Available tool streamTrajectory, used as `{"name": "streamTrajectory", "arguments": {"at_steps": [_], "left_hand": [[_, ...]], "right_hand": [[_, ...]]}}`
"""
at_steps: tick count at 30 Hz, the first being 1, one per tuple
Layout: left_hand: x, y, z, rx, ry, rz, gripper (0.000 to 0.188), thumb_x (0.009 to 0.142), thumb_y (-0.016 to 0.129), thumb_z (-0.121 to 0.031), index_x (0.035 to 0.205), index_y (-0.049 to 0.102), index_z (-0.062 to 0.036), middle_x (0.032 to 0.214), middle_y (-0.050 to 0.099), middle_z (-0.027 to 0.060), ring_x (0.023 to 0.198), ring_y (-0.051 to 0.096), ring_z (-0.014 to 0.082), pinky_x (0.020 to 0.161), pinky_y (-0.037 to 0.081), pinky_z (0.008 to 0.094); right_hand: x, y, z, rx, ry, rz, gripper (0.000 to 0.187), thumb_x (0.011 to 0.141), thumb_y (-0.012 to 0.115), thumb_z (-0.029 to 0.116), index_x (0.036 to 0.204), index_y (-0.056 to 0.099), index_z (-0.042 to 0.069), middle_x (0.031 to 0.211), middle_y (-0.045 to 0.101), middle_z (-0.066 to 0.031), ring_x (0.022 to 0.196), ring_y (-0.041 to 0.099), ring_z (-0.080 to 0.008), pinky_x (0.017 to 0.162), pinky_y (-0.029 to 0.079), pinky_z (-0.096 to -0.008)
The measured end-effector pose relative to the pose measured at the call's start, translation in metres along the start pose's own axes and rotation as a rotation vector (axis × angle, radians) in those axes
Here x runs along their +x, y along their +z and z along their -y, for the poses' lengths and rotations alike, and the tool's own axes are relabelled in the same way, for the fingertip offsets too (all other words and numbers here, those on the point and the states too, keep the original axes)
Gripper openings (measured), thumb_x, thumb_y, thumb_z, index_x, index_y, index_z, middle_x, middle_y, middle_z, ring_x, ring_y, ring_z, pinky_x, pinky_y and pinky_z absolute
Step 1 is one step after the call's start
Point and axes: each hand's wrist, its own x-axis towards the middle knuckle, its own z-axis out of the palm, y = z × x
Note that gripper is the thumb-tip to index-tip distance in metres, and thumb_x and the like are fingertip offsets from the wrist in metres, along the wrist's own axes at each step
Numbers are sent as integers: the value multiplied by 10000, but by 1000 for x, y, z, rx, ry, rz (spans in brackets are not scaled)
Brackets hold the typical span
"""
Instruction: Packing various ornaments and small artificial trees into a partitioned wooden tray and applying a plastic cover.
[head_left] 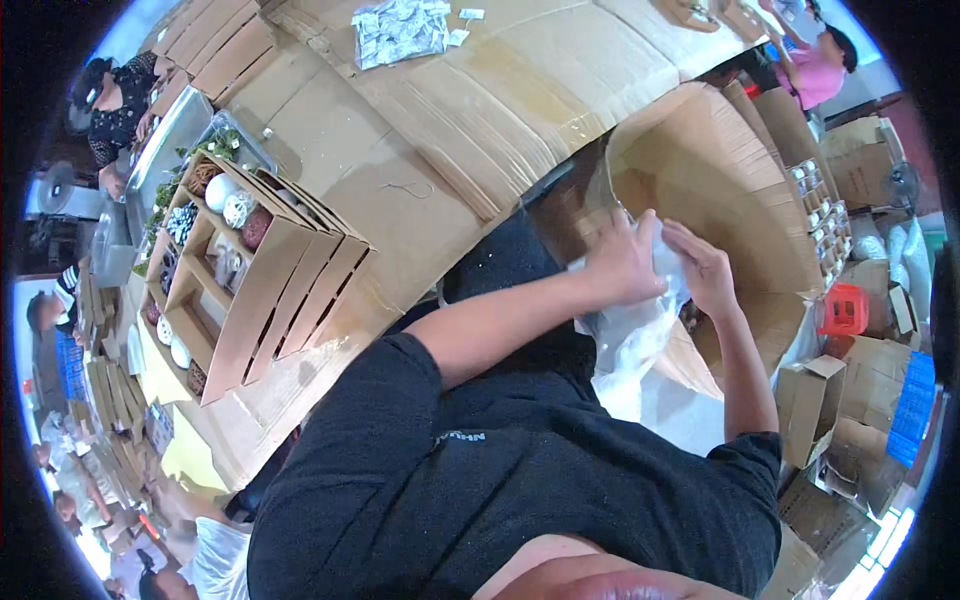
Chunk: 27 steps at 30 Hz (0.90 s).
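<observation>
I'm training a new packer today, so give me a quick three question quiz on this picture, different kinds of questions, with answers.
1. True or false: both hands grip the clear plastic bag.
2. What stands open behind the bag? A) big cardboard box B) metal bin C) wooden crate
3. What colour is the small stool at the right?

Key
1. True: left hand and right hand both hold it.
2. A, the big cardboard box.
3. Red, the stool.

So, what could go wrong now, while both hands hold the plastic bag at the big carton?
1. The clear plastic bag is thin; the left hand and right hand pinch it together, so it might tear.
2. The open cardboard carton lies tilted; pulling could shift it toward the red stool.
</observation>
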Motion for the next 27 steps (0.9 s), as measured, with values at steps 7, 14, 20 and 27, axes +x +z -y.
{"name": "streamTrajectory", "arguments": {"at_steps": [7, 14, 20, 27], "left_hand": [[-3, -154, -1, -391, 325, -120, 692, 687, 708, -267, 1315, 564, -14, 960, 679, 212, 822, 660, 260, 769, 533, 347], [-65, -192, 26, -331, 52, -506, 752, 764, 768, -403, 1322, 525, 39, 1262, 581, 295, 1168, 588, 376, 981, 465, 409], [-191, -180, 72, -150, 234, -615, 361, 892, 667, -205, 1191, 595, -16, 1182, 617, 155, 1091, 612, 307, 954, 477, 385], [-296, -136, 133, -557, -270, -674, 165, 910, 610, -98, 1039, 682, -26, 969, 706, 124, 903, 682, 215, 823, 514, 304]], "right_hand": [[47, -29, 76, 308, 35, 104, 798, 820, 748, 137, 1479, 327, -26, 1455, 434, -132, 1369, 380, -236, 1142, 279, -374], [135, 4, 51, 913, 438, 277, 378, 961, 562, 291, 1205, 604, 5, 1036, 668, -63, 898, 644, -138, 783, 532, -311], [208, 40, 24, 1021, 583, 190, 398, 969, 543, 377, 1117, 613, 14, 894, 682, -101, 753, 681, -233, 696, 578, -372], [329, -11, -36, -286, 295, -172, 542, 898, 644, 444, 1211, 606, 4, 1092, 642, -184, 895, 676, -325, 800, 543, -434]]}}
